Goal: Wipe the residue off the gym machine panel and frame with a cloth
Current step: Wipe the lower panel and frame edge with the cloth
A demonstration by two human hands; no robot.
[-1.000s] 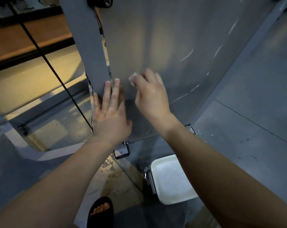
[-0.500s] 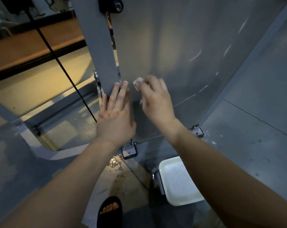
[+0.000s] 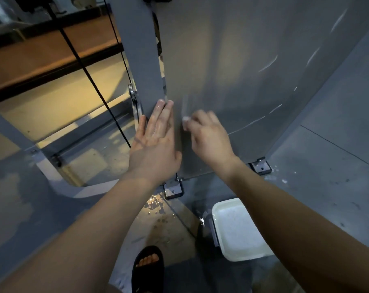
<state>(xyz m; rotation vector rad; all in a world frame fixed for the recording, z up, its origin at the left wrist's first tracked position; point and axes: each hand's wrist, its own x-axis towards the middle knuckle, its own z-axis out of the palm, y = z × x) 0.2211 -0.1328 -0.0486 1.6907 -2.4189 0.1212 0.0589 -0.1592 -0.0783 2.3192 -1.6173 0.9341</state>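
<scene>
Grey panel (image 3: 232,70) shows pale streaks above and right of the white cloth (image 3: 185,121) pinched in the right grip (image 3: 209,139) low on it, while the left grip (image 3: 155,144) lies flat and uncurled against the frame (image 3: 137,56), so much wiping seems left.

Tub and sandal sitting on the grey floor (image 3: 327,187)
A white tub (image 3: 245,257) of foamy water is standing at the lower right, a black sandal (image 3: 147,278) is showing at the bottom edge, and water drops (image 3: 155,205) are glistening above the sandal.
</scene>
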